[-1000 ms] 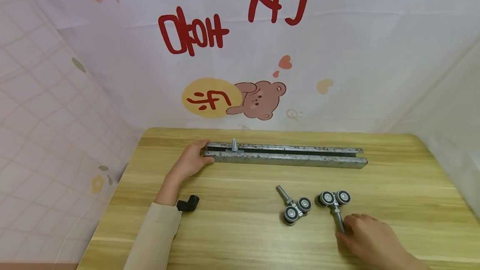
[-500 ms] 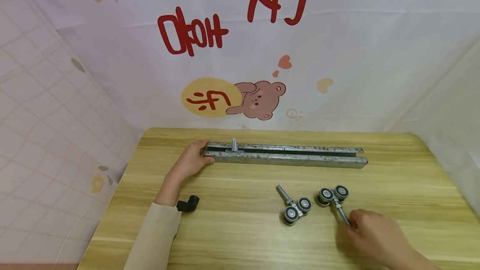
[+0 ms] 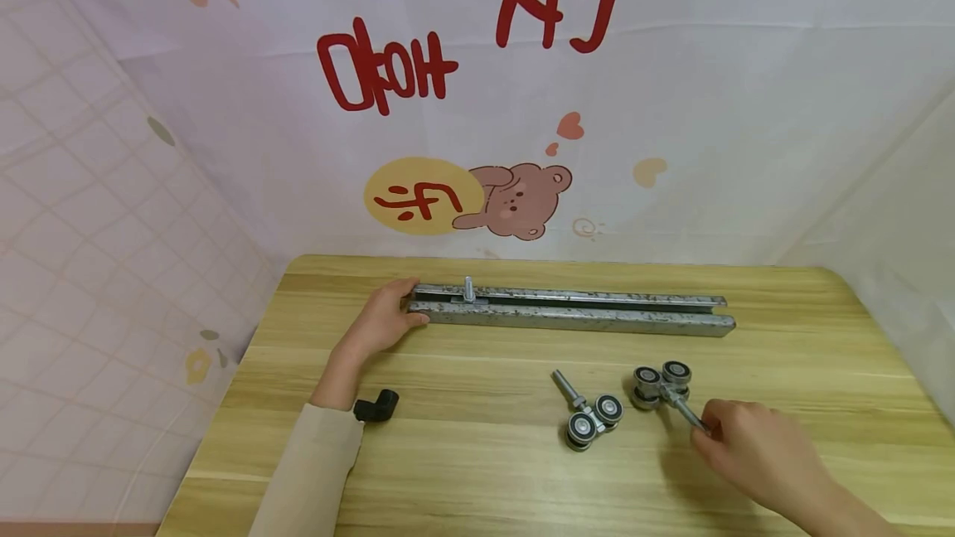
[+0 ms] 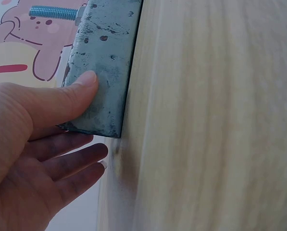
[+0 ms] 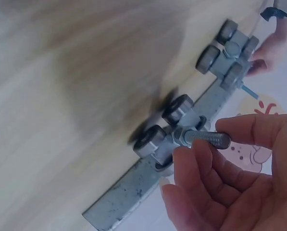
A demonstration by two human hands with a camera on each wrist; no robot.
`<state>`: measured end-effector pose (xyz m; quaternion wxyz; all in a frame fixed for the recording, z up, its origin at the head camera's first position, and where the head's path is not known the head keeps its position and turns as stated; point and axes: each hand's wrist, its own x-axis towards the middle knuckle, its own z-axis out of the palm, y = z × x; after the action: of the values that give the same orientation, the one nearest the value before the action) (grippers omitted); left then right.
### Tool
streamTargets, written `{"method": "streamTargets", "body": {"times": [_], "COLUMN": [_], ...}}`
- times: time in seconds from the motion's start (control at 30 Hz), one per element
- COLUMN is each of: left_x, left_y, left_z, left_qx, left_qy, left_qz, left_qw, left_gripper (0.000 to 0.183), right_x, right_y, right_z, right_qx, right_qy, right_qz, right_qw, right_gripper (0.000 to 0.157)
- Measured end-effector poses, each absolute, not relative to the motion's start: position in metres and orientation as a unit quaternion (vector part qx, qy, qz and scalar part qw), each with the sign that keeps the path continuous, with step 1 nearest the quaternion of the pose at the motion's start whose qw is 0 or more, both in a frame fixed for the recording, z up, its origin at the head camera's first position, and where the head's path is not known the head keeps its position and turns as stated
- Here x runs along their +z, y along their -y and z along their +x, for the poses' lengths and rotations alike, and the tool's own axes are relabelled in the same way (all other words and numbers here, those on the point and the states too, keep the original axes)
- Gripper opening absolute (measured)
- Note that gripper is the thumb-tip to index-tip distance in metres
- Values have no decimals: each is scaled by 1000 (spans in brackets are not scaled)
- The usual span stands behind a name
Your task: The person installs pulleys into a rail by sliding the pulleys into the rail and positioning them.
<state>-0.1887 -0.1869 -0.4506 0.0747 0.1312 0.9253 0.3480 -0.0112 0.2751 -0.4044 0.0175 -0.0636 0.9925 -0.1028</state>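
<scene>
At the left end of a worn metal channel rail (image 3: 582, 319), my left hand (image 3: 384, 317) grips it. The left wrist view shows the thumb (image 4: 81, 91) pressed on the rail's side, other fingers loosely bent below its end. A threaded bolt (image 3: 468, 288) stands upright from the rail's slot near that hand. My right hand (image 3: 768, 446) pinches the threaded stem (image 5: 208, 138) of a four-wheeled roller trolley (image 3: 661, 384), wheels pointing away from me and stem tilted up. A second roller trolley (image 3: 589, 419) lies on the table to its left, stem pointing back-left.
A black elbow-shaped piece (image 3: 376, 406) lies beside the left sleeve (image 3: 309, 462). The wooden table (image 3: 462, 471) meets a printed cloth backdrop (image 3: 686, 114) just behind the rail, with cloth at both sides too.
My right hand has raised the stem of the roller trolley and moved slightly back and to the right, turning the trolley. The left hand and rail have stayed in place.
</scene>
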Motion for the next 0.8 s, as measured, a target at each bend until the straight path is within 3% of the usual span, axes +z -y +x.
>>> {"method": "streamTargets", "body": {"times": [0.13,0.37,0.6,0.8], "left_x": [-449,-449,-450,-452], "left_y": [187,186,188,189], "left_z": [-188,-188,-189,-191], "left_qx": [349,356,355,359], "left_qy": [-925,-921,-922,-920], "left_qz": [129,127,128,137], "left_qw": [80,88,84,78], "left_gripper": [71,71,71,69], "right_x": [-400,-401,-407,-413], "right_y": [-274,-275,-274,-272], "right_z": [-16,-23,-33,-43], "right_qx": [-102,-97,-116,-120], "right_qy": [-991,-977,-961,-945], "right_qz": [-78,-124,-147,-158], "right_qw": [-26,-142,-204,-261], "right_gripper": [24,41,17,8]}}
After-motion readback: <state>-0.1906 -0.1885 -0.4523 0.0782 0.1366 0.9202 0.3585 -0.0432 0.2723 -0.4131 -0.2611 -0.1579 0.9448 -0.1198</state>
